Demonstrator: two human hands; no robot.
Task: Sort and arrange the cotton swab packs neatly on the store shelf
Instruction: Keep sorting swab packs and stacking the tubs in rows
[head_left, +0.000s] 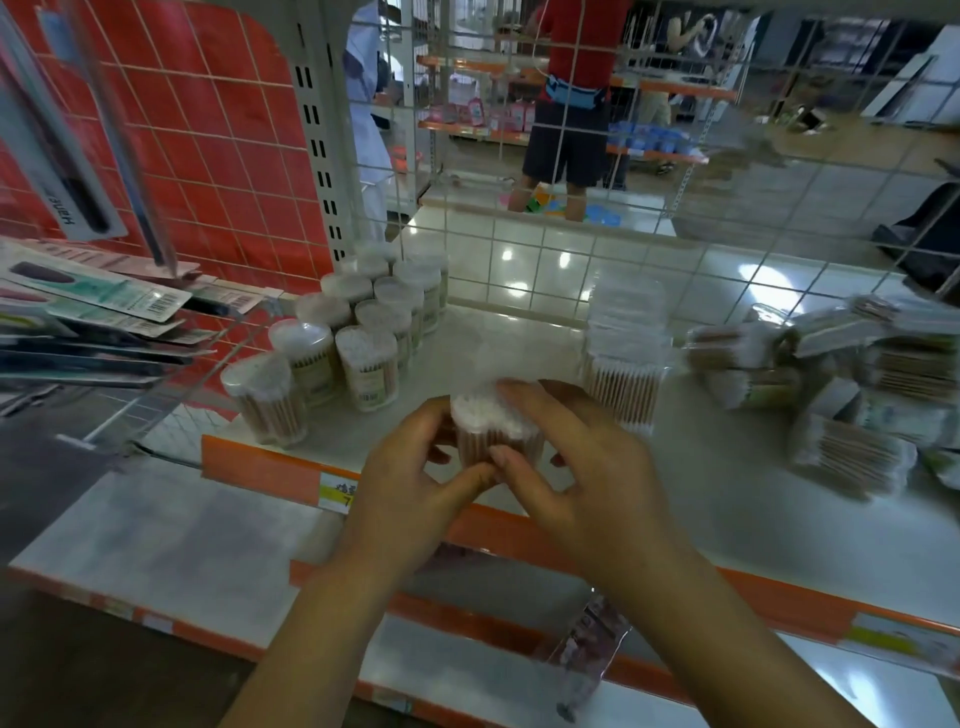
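While cupped from both sides, swab pack (493, 426) sits between left hand (415, 467) and right hand (576, 467), just above shelf (519, 338) front edge, fingers curled round it, thumbs nearly meeting in front.

Head view, risks: could slip if either hand eases off, w/ only fingertips bearing on smooth wrap; could drop past orange strip (270, 473) to lower shelf. Could also knock nearest tub if swung left.

Around grip: upright round tubs (358, 332) in rows to left & behind, near. Square stack (626, 353) just right & behind. Loose pile of flat packs (831, 384) farther right, tumbled, blurred. Wire grid (571, 270) at back. Carded items (98, 296) far left. Bare gap straight behind grip, nothing blocking.
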